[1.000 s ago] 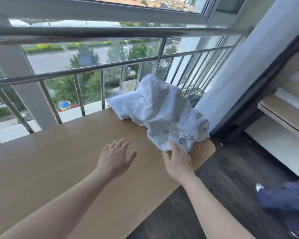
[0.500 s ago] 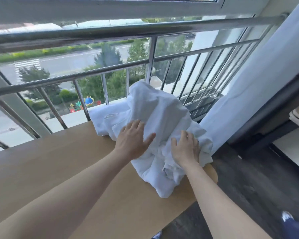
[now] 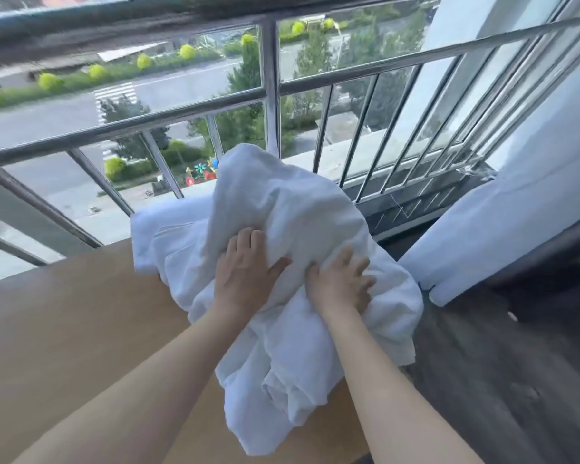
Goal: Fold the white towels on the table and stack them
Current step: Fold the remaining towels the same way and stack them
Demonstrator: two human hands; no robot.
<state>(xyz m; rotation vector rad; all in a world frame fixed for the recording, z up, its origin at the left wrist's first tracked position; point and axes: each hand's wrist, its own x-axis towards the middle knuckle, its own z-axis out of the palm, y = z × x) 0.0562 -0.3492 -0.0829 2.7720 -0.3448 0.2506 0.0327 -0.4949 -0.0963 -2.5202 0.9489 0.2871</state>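
A crumpled heap of white towels point(image 3: 282, 209) lies at the far right end of the wooden table point(image 3: 64, 329), its lower folds spilling toward the table's near right corner. My left hand point(image 3: 245, 276) lies on the middle of the heap with fingers spread and pressed into the cloth. My right hand point(image 3: 342, 283) is just to its right, fingers curled into a fold of the towel. How many towels make up the heap cannot be told.
A metal railing point(image 3: 272, 95) runs along the table's far edge with a street far below. A white curtain point(image 3: 516, 209) hangs at the right. Dark wooden floor point(image 3: 499, 380) lies beyond the table's right edge.
Both hands have moved forward from the bare table onto the towel heap. The heap has been drawn nearer, and the right hand's fingers have dug into the cloth.
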